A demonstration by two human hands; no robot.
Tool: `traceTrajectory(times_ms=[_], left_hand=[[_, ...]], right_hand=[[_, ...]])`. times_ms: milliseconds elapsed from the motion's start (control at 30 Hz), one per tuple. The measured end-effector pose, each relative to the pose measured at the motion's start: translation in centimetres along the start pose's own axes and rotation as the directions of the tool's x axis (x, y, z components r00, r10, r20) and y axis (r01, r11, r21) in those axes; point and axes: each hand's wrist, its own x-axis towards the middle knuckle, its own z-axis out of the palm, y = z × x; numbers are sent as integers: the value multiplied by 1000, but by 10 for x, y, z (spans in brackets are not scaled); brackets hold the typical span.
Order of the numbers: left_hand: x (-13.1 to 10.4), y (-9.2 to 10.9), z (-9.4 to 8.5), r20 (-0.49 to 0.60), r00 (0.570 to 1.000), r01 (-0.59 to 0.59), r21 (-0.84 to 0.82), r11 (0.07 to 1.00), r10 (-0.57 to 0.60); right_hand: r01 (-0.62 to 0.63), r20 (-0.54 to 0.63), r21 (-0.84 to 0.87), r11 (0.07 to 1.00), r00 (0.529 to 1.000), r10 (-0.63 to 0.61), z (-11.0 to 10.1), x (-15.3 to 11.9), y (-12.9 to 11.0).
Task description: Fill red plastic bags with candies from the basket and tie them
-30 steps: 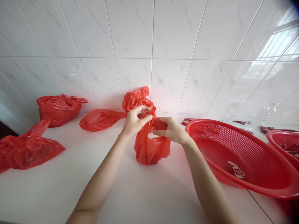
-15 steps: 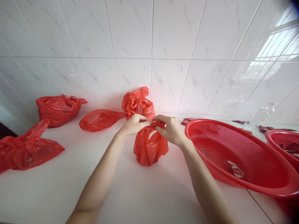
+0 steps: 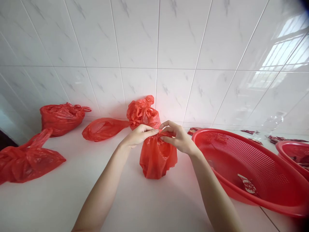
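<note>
A red plastic bag [image 3: 155, 161] rests upright on the white surface in the middle, its top gathered between both hands. My left hand [image 3: 142, 133] pinches the gathered top from the left, thumb and fingers pressed together. On the right side, my right hand [image 3: 175, 137] has its fingers curled round the bag's neck, with thumb and forefinger at the plastic. Right behind the hands stands another bunched red bag [image 3: 143, 111] against the tiled wall. What the bag contains is hidden.
A large red basket [image 3: 231, 161] with a printed packet [image 3: 248, 186] inside stands at the right, with a second red basket [image 3: 293, 154] beyond. Clear plastic bottle [image 3: 272, 124] and dark red packets lie behind. More red bags [image 3: 61, 119] are at the left.
The loop opening at the bag's front has closed up, and the top is now bunched more tightly. My right hand's fingers are more spread and raised. The whole view has shifted slightly.
</note>
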Motion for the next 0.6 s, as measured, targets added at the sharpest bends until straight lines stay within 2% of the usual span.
traceTrajectory(times_ms=[100, 200, 333, 500, 600], left_hand=[[6, -11, -1, 12, 997, 72, -140, 987, -71], [13, -22, -3, 73, 989, 146, -296, 944, -130], [17, -30, -3, 106, 985, 169, -365, 916, -139], [17, -27, -3, 56, 990, 138, -430, 892, -126], [20, -29, -9, -39, 983, 146, -445, 884, -182]], right_hand=[[79, -12, -166, 983, 997, -82, -1, -1, 1], [145, 29, -303, 942, 989, -143, -2, -1, 3], [215, 28, -375, 902, 975, -221, 2, 1, 6], [229, -12, -382, 895, 968, -252, 5, 3, 6], [250, 23, -373, 893, 965, -261, 0, 0, 1]])
